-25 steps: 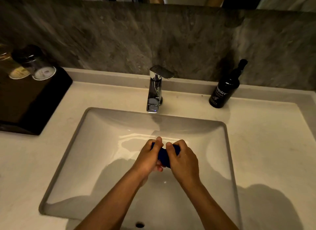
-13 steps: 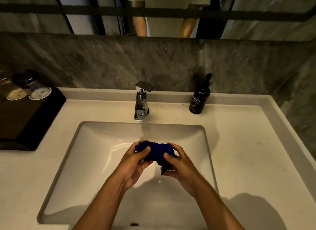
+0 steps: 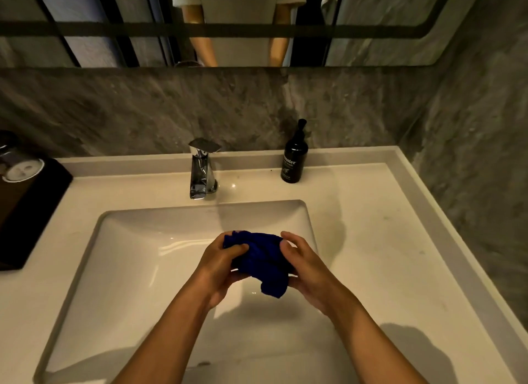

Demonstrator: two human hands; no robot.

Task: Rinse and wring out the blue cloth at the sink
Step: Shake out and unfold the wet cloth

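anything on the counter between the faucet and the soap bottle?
No. In the head view the counter between the faucet and the soap bottle is bare; only a small glint of light shows there.

A pale counter [image 3: 385,240] runs beneath a wall of grey, veined stone [image 3: 114,112], lit by dim, warm light. Above the stone hangs a dark-framed mirror [image 3: 85,26], and a black tray [image 3: 31,212] sits at the counter's left end.
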